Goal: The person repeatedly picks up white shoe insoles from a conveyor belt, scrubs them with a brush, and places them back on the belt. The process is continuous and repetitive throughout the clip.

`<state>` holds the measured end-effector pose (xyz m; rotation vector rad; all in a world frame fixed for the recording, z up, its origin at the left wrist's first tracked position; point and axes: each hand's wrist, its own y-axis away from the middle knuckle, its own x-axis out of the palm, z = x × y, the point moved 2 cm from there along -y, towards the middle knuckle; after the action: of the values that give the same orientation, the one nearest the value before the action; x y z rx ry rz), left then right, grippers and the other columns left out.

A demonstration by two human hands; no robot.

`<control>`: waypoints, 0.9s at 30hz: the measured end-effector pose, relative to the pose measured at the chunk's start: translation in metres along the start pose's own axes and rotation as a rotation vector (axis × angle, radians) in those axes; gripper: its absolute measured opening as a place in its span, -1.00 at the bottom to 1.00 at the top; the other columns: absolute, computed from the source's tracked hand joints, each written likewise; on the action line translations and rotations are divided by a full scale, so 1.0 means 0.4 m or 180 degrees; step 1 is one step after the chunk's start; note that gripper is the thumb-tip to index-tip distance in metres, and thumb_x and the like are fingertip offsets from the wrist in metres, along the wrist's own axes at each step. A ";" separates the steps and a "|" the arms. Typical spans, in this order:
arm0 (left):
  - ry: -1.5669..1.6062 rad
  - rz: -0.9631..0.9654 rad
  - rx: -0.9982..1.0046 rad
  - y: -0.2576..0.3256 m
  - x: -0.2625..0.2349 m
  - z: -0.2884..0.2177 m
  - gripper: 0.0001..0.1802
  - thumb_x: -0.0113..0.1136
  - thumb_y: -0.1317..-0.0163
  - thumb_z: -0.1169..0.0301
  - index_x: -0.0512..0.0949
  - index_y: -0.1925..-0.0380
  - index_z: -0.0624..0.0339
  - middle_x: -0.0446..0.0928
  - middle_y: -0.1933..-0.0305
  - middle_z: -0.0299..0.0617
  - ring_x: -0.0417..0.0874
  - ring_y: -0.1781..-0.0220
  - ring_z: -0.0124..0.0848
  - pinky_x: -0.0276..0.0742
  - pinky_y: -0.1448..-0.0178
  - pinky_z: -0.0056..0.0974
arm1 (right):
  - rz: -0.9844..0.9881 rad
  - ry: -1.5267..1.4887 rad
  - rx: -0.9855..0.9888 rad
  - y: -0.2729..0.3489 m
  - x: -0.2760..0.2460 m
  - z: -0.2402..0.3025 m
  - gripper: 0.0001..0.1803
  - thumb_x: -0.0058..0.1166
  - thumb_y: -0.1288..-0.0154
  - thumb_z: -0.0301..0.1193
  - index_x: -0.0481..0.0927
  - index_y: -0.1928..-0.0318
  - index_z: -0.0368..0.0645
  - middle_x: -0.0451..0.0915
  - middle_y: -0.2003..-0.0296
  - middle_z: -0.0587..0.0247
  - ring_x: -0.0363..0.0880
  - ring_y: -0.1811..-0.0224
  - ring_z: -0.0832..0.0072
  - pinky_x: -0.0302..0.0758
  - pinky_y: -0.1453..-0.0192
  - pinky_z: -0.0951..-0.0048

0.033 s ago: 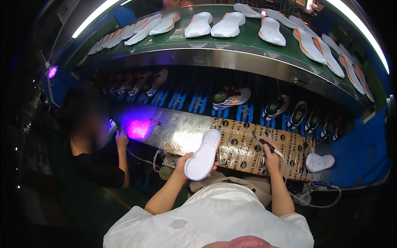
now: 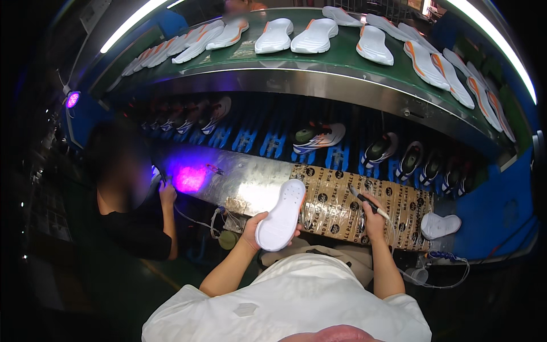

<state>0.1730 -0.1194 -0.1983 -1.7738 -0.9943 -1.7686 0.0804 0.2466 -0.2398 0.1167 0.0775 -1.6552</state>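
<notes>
The sole [image 2: 279, 222] barely shifted, brown-covered bench [image 2: 327, 208] and green conveyor [image 2: 343, 48] beyond.

The left grip [image 2: 252, 231] dips under the white sole [image 2: 279, 219], and most of its fingers vanish there, only tips peeking past the edge! Right of the sole, the right grip [image 2: 374, 215] covers part of a slim tool [image 2: 358, 194]. Far left of the sole, a co-worker's head [image 2: 118, 162] is pure blur, the pale thing [image 2: 155, 172] by that person's hand [image 2: 167, 194] too covered to name. Well beyond the sole, another person [image 2: 257, 5] is sliced by the top edge; nearer than the sole, the white shirt [image 2: 273, 299] runs off the bottom!
</notes>
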 end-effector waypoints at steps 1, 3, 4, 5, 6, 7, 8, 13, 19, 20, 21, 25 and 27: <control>-0.0163 0.0007 -0.0064 -0.003 0.027 0.001 -0.02 0.09 -0.33 -0.03 0.01 -0.60 0.29 0.15 -0.49 0.60 0.38 -0.44 0.41 0.49 -0.32 0.39 | -0.0051 -0.0049 -0.0023 0.006 0.002 -0.029 -0.66 0.24 -0.42 -0.40 0.69 -0.14 -0.25 0.71 -0.04 0.19 0.64 -0.02 0.44 0.53 -0.12 0.43; -0.0400 -0.0098 -0.0207 -0.017 0.120 -0.010 0.01 0.12 -0.29 -0.05 0.03 -0.58 0.31 0.23 -0.44 0.55 0.44 -0.39 0.39 0.54 -0.29 0.38 | -0.0037 0.0053 0.0062 0.017 -0.014 -0.074 -0.65 0.23 -0.42 -0.39 0.69 -0.13 -0.28 0.72 -0.04 0.15 0.65 0.00 0.43 0.54 -0.13 0.42; -0.0512 0.0179 -0.0244 -0.034 0.190 -0.029 0.02 0.12 -0.28 -0.06 0.03 -0.58 0.31 0.25 -0.42 0.55 0.46 -0.37 0.39 0.56 -0.27 0.36 | -0.0087 0.0036 0.0027 0.028 -0.012 -0.082 -0.64 0.23 -0.42 -0.37 0.69 -0.13 -0.28 0.72 -0.05 0.12 0.66 -0.03 0.43 0.54 -0.17 0.40; -0.0620 0.0468 -0.0270 -0.058 0.259 -0.057 0.02 0.12 -0.28 -0.07 0.04 -0.58 0.32 0.28 -0.40 0.54 0.48 -0.34 0.38 0.59 -0.26 0.35 | 0.0024 0.0070 0.0122 0.029 -0.008 -0.064 -0.64 0.23 -0.41 -0.36 0.69 -0.13 -0.27 0.72 -0.06 0.11 0.66 -0.05 0.41 0.53 -0.20 0.39; -0.0727 0.0755 -0.0329 -0.091 0.333 -0.092 0.03 0.12 -0.27 -0.08 0.04 -0.57 0.32 0.30 -0.38 0.54 0.50 -0.32 0.38 0.62 -0.24 0.34 | 0.0107 0.0103 0.0232 0.034 -0.009 -0.050 -0.64 0.24 -0.41 -0.36 0.69 -0.14 -0.26 0.72 -0.06 0.11 0.65 -0.07 0.39 0.52 -0.23 0.38; -0.1337 0.0990 -0.0183 -0.140 0.418 -0.150 0.04 0.13 -0.25 -0.10 0.05 -0.56 0.33 0.31 -0.35 0.54 0.53 -0.28 0.37 0.66 -0.19 0.32 | 0.0099 0.0233 0.0142 0.032 -0.007 -0.077 -0.64 0.25 -0.41 -0.34 0.70 -0.13 -0.24 0.72 -0.07 0.08 0.65 -0.12 0.32 0.51 -0.26 0.37; -0.1965 0.1211 -0.0003 -0.187 0.509 -0.204 0.06 0.13 -0.24 -0.12 0.05 -0.56 0.34 0.33 -0.33 0.54 0.56 -0.24 0.36 0.70 -0.14 0.30 | 0.0118 0.0260 0.0084 0.038 -0.003 -0.076 -0.64 0.25 -0.40 -0.34 0.70 -0.13 -0.24 0.72 -0.07 0.07 0.66 -0.12 0.30 0.51 -0.26 0.36; -0.2756 0.1525 0.2045 -0.486 0.856 -0.515 -0.01 -0.53 -0.53 -0.33 -0.12 -0.60 0.32 -0.01 -0.55 0.56 0.21 -0.55 0.36 0.35 -0.50 0.34 | 0.0097 0.0301 0.0146 0.041 0.005 -0.032 -0.67 0.25 -0.40 -0.37 0.71 -0.10 -0.22 0.71 -0.08 0.05 0.66 -0.14 0.24 0.53 -0.24 0.33; -0.1577 0.0279 0.2083 -0.617 0.898 -0.577 -0.02 -0.14 -0.59 -0.13 -0.15 -0.52 0.60 0.00 -0.54 0.55 0.37 -0.47 0.33 0.55 -0.44 0.09 | 0.0127 0.0353 -0.0261 0.037 0.010 -0.041 -0.66 0.23 -0.39 -0.38 0.70 -0.11 -0.26 0.71 -0.04 0.08 0.67 -0.05 0.31 0.55 -0.14 0.37; -0.2198 0.0260 0.2351 -0.607 0.888 -0.588 -0.08 -0.11 -0.59 -0.09 -0.04 -0.48 0.62 0.11 -0.50 0.53 0.43 -0.43 0.29 0.57 -0.42 0.07 | 0.0120 0.0347 -0.0262 0.035 0.009 -0.046 -0.67 0.24 -0.39 -0.39 0.70 -0.10 -0.26 0.71 -0.04 0.07 0.67 -0.05 0.31 0.55 -0.14 0.37; -0.2825 0.0243 0.2610 -0.582 0.872 -0.615 -0.13 -0.08 -0.59 -0.04 0.06 -0.44 0.65 0.22 -0.45 0.51 0.48 -0.40 0.25 0.59 -0.39 0.05 | 0.0118 0.0342 -0.0265 0.036 0.011 -0.049 -0.67 0.24 -0.39 -0.40 0.70 -0.09 -0.27 0.70 -0.04 0.07 0.67 -0.05 0.31 0.55 -0.14 0.37; -0.4875 -0.1644 0.3791 -0.474 0.853 -0.761 -0.39 0.14 -0.47 0.12 0.50 -0.23 0.51 0.69 -0.05 0.17 0.81 0.10 -0.13 0.77 0.08 -0.19 | 0.0221 0.0307 -0.0253 0.038 0.010 -0.022 -0.68 0.24 -0.37 -0.44 0.70 -0.09 -0.29 0.70 -0.03 0.06 0.67 -0.05 0.30 0.55 -0.16 0.35; -0.5858 -0.3620 0.3470 -0.420 0.861 -0.853 -0.20 0.24 -0.32 0.01 0.40 -0.36 0.41 0.69 -0.06 0.13 0.81 0.14 -0.19 0.77 0.18 -0.22 | 0.0214 0.0313 -0.0209 0.040 0.006 -0.023 -0.68 0.24 -0.37 -0.45 0.70 -0.09 -0.29 0.70 -0.03 0.06 0.66 -0.05 0.30 0.55 -0.15 0.36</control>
<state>-0.2048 -0.2040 0.1383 -1.5402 -2.9966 1.0239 0.0963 0.2441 -0.2490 0.1492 0.2003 -1.5777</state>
